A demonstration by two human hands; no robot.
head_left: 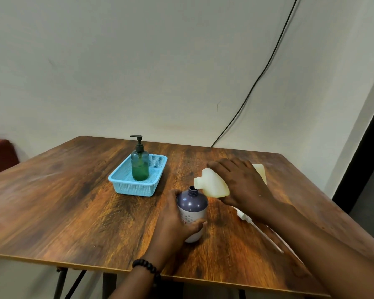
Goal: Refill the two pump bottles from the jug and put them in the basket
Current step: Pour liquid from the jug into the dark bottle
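At lower centre of the frame, an uncapped purple pump bottle [192, 209] is gripped by the left hand [175, 221] on the wooden table [73, 201]. A cream jug [214, 183], tilted over its neck, is held by the right hand [240, 180]. A white pump head [244, 216] lies just right. Farther back, left of centre, a green pump bottle [140, 167] stands in the blue basket [136, 186].

Left hand [177, 221]: fingers and thumb curled round the lower body of the purple pump bottle [192, 209], forearm entering from the bottom edge, dark bead bracelet [146, 267] at the wrist. Right hand [240, 182]: palm down, fingers spread over the top of the tilted cream jug [214, 184], thumb beneath; forearm enters from lower right.
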